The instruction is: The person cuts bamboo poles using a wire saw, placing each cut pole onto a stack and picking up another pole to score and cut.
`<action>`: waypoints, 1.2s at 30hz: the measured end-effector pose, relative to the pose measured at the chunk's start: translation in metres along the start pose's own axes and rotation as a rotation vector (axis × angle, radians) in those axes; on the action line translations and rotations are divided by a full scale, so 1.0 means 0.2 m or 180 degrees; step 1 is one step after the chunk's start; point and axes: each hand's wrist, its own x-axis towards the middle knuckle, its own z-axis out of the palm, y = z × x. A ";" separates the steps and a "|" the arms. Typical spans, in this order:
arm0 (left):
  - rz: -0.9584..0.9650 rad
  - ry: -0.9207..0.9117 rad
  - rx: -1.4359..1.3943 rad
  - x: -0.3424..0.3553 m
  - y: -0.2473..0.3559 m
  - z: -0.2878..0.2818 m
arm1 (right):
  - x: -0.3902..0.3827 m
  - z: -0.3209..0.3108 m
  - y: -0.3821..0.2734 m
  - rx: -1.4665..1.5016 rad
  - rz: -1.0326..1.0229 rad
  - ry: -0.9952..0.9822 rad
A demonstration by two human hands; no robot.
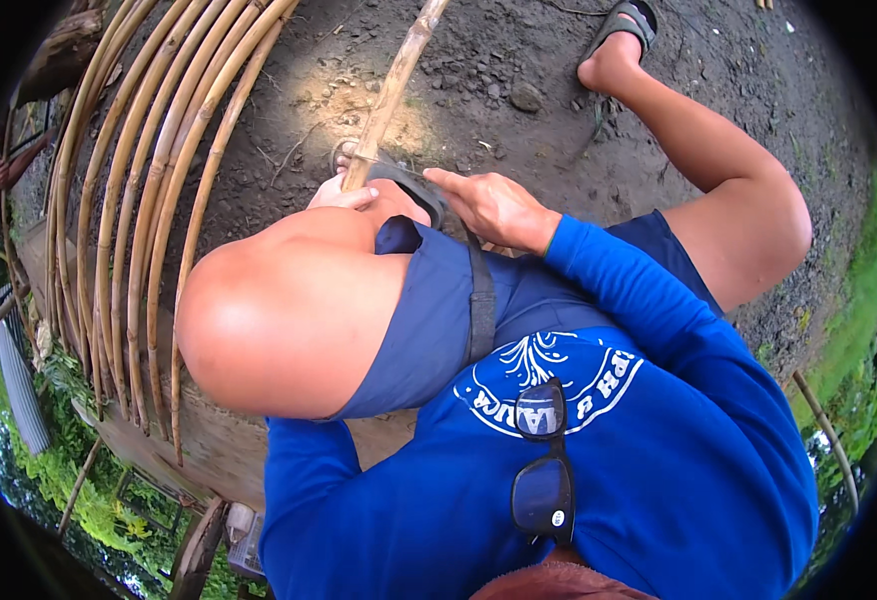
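"Where's the bamboo pole (394, 85)?"

"Ahead, its long axis running far and slightly right; the left hand (347, 194), nearer, grips its near end; the right hand (499, 208) sits just to the right, partly curled; whether it pinches anything, I can't tell."

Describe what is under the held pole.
Soil shows under the pole, a sandal near its lower end, by the left hand. Whatever the pole and hand cover is hidden.
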 end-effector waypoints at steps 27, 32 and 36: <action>0.0076 0.0658 0.1084 0.10 0.08 0.08 | -0.10 -0.06 -0.02 0.0115 0.0508 -0.0025; 0.0014 0.0379 0.0760 0.18 0.13 0.12 | 0.13 0.00 0.05 -0.0022 0.0420 0.0029; -0.0063 0.0306 0.0547 0.19 0.09 0.11 | 0.10 0.00 -0.01 0.0182 0.0384 0.0029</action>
